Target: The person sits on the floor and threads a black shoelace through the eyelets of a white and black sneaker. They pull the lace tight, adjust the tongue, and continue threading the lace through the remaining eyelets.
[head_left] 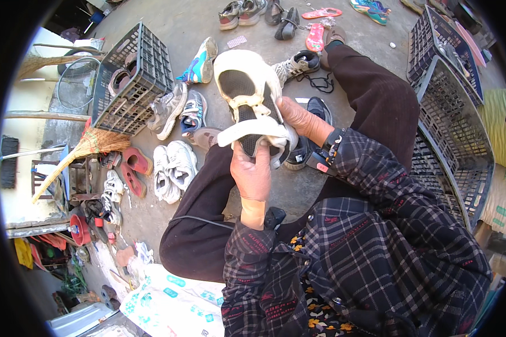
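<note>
You hold the white sandal (252, 102) above the floor (376, 36), your left hand (250, 175) pinching its heel end, your right hand (305, 120) gripping its side. Uneven pressure could twist it loose; hard pulling could strain the strap (244, 130).

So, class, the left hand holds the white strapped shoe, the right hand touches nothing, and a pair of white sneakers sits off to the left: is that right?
Not quite: the head view shows the right hand holding the white strapped shoe at its right side. The left hand does hold it, and the pair of white sneakers does sit off to the left.
</note>
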